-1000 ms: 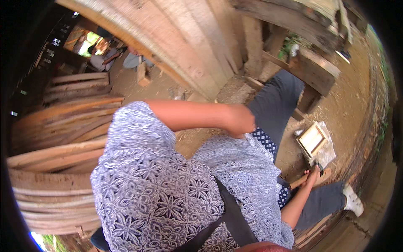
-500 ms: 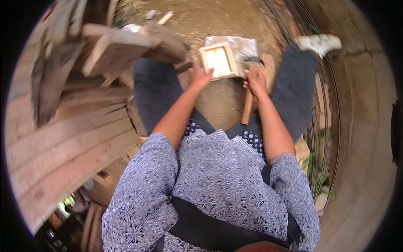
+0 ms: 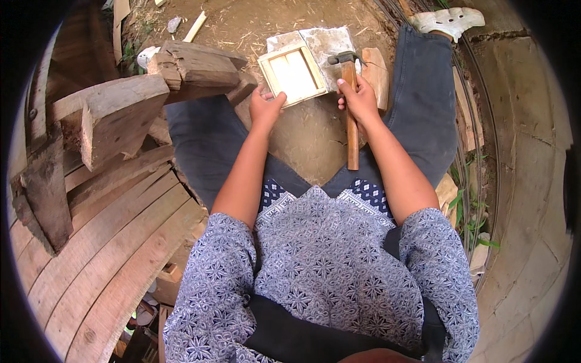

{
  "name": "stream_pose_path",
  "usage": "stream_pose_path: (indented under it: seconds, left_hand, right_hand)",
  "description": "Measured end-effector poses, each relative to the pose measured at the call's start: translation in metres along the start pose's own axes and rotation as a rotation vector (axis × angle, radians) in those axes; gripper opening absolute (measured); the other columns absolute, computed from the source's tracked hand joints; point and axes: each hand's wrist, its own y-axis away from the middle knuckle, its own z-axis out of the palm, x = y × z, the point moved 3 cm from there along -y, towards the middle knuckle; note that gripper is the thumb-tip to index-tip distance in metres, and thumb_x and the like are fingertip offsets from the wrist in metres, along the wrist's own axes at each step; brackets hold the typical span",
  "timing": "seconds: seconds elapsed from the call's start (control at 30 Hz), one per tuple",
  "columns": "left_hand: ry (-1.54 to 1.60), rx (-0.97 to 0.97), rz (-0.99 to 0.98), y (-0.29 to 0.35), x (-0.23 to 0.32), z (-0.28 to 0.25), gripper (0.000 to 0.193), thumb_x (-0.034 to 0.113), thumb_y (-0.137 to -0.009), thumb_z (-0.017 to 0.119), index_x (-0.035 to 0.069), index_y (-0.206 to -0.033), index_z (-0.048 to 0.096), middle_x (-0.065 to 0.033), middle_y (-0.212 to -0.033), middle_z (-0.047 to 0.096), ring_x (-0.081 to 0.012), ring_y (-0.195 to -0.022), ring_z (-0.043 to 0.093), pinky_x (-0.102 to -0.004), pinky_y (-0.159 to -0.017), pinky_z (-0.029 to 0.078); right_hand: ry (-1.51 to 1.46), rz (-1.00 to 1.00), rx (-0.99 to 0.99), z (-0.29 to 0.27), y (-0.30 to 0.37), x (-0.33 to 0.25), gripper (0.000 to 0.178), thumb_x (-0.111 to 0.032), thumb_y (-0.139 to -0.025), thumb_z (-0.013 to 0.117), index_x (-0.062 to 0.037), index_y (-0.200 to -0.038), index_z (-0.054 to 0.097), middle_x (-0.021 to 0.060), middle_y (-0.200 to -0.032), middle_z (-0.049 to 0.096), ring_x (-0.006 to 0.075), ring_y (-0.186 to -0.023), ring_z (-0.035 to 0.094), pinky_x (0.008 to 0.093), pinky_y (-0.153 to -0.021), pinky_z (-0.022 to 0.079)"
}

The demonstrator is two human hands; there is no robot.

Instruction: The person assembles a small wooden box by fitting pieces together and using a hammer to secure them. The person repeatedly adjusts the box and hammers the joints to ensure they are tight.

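My left hand (image 3: 265,110) grips the near left corner of a small, shallow wooden box (image 3: 296,71), its thumb over the rim. Pale, light-coloured wood forms the box's raised frame and its floor. In my right hand (image 3: 361,100) is a claw hammer (image 3: 351,130), held around the wooden handle close below the dark metal head. The hammer head sits to the right of the box, apart from it. Beneath and behind the box lies a whitish slab (image 3: 330,41), its surface worn and patchy.
A wood offcut (image 3: 376,75) rests right of the slab. Rough timber blocks (image 3: 203,69) and a plank bench (image 3: 115,242) stand at my left. On the right runs a concrete ledge (image 3: 526,163) with rods beside it. Wood shavings litter the dirt ground (image 3: 242,21).
The box has shifted left in view and turned a little, with my left hand still on it. The hammer has moved slightly left and its handle now hangs straighter. The view is sharper.
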Motion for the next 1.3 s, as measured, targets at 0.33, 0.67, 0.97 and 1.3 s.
stream_pose_path:
  seconds: [0.33, 0.67, 0.97, 1.3]
  left_hand:
    - [0.413, -0.123, 0.069, 0.007, 0.025, 0.005, 0.062, 0.005, -0.085, 0.074, -0.002, -0.131, 0.033, -0.0216, -0.12, 0.063, -0.0253, -0.111, 0.064, -0.0348, -0.094, 0.052]
    - [-0.044, -0.195, 0.323, 0.025, 0.067, 0.005, 0.074, 0.016, -0.083, 0.08, 0.0, -0.131, 0.026, -0.0272, -0.127, 0.059, -0.0271, -0.109, 0.064, -0.0345, -0.09, 0.052]
    - [0.061, -0.409, 0.374, -0.007, 0.107, 0.042, 0.109, 0.024, -0.08, 0.084, 0.002, -0.157, 0.009, -0.0251, -0.146, 0.043, -0.0318, -0.128, 0.051, -0.0401, -0.106, 0.044]
    - [0.153, -0.494, 0.406, -0.005, 0.122, 0.064, 0.084, 0.016, -0.088, 0.075, 0.003, -0.154, 0.025, -0.017, -0.136, 0.052, -0.0248, -0.12, 0.055, -0.036, -0.1, 0.047]
  right_hand:
    - [0.022, -0.006, 0.031, 0.0, -0.006, 0.004, 0.025, -0.022, -0.097, 0.065, -0.0038, -0.113, 0.06, 0.0034, -0.083, 0.063, 0.0096, -0.058, 0.059, 0.0252, -0.052, 0.05]
    - [0.164, -0.134, 0.039, 0.018, 0.019, -0.009, 0.053, -0.022, -0.101, 0.061, -0.0092, -0.149, 0.043, 0.0039, -0.089, 0.063, 0.0087, -0.056, 0.058, 0.0259, -0.05, 0.051]
    - [0.364, -0.361, 0.154, 0.018, 0.019, 0.009, 0.051, -0.022, -0.092, 0.063, -0.0098, -0.141, 0.052, 0.0229, -0.117, 0.069, 0.037, -0.111, 0.067, 0.042, -0.095, 0.05]
    - [0.146, -0.389, 0.123, 0.023, 0.013, -0.015, 0.045, -0.025, -0.107, 0.047, -0.0063, -0.147, 0.047, 0.0006, -0.085, 0.059, 0.0072, -0.063, 0.053, 0.0242, -0.058, 0.046]
